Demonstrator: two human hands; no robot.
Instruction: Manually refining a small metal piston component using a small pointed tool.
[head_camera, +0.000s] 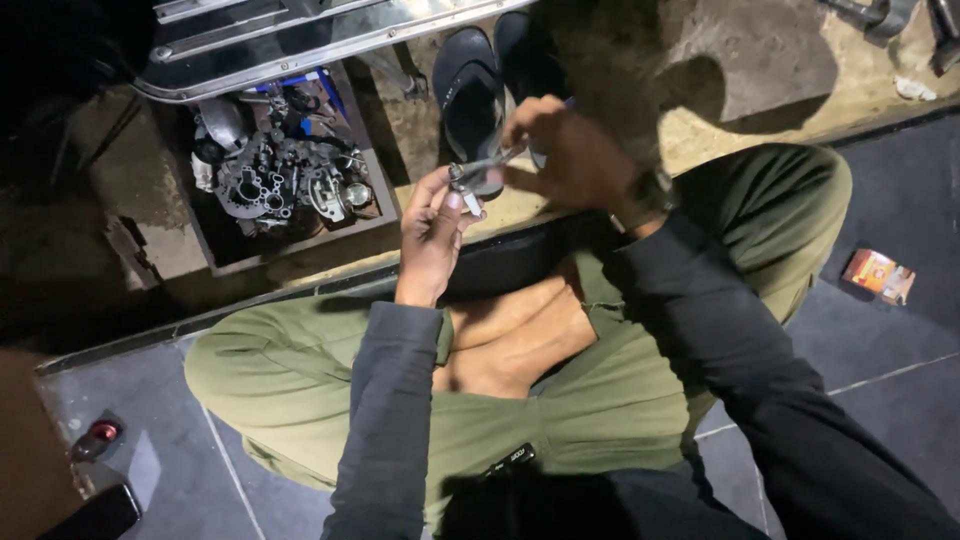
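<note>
**Both hands closed on a small metal part above the knees**

I see a small metal part (468, 182) held in the air between my two hands, over the dark kerb edge in front of my crossed legs. My left hand (432, 228) is curled nearly closed, thumb and fingertips pinching the part's lower end. My right hand (560, 150) is also closed, fingers bent down onto a thin metal tool (495, 160) that meets the part. The tool's long axis runs roughly level, tilted slightly up toward the right hand, its tip pointing left at the part. What kind of tool it is I cannot tell.

Beyond the hands, a pair of dark sandals (490, 75) lies on the dirt ground. Left of them a shallow tray (375, 180) holds a heap of grey engine parts (275, 170). A small orange packet (878, 275) lies on the tiled floor by my right knee.
</note>
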